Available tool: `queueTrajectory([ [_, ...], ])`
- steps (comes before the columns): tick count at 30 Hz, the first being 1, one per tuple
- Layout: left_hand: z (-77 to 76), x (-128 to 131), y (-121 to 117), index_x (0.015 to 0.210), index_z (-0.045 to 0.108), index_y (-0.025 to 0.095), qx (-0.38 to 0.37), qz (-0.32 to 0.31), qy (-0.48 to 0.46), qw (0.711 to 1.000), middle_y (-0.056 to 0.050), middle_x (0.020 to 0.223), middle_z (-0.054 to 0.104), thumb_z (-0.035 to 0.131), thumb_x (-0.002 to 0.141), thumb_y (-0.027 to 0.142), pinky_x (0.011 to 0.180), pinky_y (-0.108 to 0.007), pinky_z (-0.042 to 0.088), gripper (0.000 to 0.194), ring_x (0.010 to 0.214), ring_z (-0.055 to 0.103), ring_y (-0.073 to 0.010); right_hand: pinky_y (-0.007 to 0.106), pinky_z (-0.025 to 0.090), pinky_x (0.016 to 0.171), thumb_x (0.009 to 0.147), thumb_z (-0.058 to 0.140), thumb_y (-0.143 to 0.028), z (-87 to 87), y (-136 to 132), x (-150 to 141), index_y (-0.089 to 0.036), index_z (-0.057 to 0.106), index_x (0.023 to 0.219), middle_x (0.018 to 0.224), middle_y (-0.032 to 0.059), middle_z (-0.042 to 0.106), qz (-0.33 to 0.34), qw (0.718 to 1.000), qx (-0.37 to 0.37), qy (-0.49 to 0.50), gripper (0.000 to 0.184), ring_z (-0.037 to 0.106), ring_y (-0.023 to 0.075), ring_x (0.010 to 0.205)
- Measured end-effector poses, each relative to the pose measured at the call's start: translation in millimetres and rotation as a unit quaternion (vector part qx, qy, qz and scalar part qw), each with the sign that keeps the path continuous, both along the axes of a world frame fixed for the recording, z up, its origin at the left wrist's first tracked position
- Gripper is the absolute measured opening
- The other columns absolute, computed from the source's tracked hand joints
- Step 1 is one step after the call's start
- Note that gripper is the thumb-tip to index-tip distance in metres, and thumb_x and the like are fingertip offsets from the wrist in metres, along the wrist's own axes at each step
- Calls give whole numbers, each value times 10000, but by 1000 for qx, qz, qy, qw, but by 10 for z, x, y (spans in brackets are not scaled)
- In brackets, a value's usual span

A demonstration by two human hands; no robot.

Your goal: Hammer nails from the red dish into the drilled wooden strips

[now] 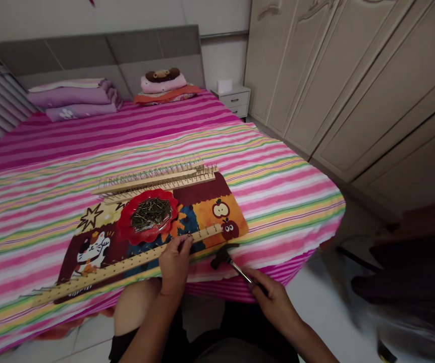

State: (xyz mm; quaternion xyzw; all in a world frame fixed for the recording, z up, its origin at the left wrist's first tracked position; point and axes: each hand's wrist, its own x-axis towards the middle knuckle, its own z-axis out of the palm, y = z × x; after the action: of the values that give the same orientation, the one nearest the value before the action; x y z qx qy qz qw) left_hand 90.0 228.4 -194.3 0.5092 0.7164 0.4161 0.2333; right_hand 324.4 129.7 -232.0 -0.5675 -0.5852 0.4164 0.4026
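Note:
My left hand (174,263) rests on a long wooden strip (126,264) near the bed's front edge, its fingertips pinching what looks like a small nail upright on the wood. My right hand (269,295) grips the handle of a small hammer (227,259), whose dark head hovers just right of the strip's end. A red scalloped plate (126,227) holding a heap of several nails (150,214) sits just behind the strip. Farther back lie more wooden strips (157,180) studded with rows of nails. All rest on a colourful cartoon mat (202,201).
The bed is covered by a pink striped sheet (278,191). Folded purple bedding (73,98) and a plush toy on pillows (162,83) lie by the headboard. A white nightstand (234,98) and cream wardrobe doors (354,85) stand on the right. My knee (136,307) is under the bed's edge.

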Motion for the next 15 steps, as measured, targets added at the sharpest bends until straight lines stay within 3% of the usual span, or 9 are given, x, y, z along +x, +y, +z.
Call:
queueTrajectory([
  [5,43,58,0,767,685,214,29,-7,60,998,-31,786,719,562,732,398,760,-312,495,224,763,653,-194,372,541,896,821,542,-194,14,9,-3,-219,704,1110,1081,68,746,-8,1000,5,3,332,702,234,971],
  [8,26,71,-14,762,675,210,59,-20,100,993,-35,770,711,544,753,378,730,-305,490,212,753,649,-193,355,555,874,835,543,-208,113,-6,-9,-216,706,1095,1055,62,755,-17,1000,11,3,307,710,226,955],
  [12,-42,56,-34,783,671,202,97,-45,139,984,-41,780,709,519,801,353,706,-293,486,215,748,646,-185,323,547,888,861,550,-220,417,22,-38,-221,679,1128,1069,60,744,-28,999,42,-8,296,688,212,1002],
  [15,-98,45,-39,806,669,200,124,-58,165,977,-38,780,704,510,829,322,700,-283,481,203,747,641,-176,288,554,839,890,524,-173,698,134,-97,-236,627,1196,1067,66,721,-10,988,139,-65,329,676,192,975],
])
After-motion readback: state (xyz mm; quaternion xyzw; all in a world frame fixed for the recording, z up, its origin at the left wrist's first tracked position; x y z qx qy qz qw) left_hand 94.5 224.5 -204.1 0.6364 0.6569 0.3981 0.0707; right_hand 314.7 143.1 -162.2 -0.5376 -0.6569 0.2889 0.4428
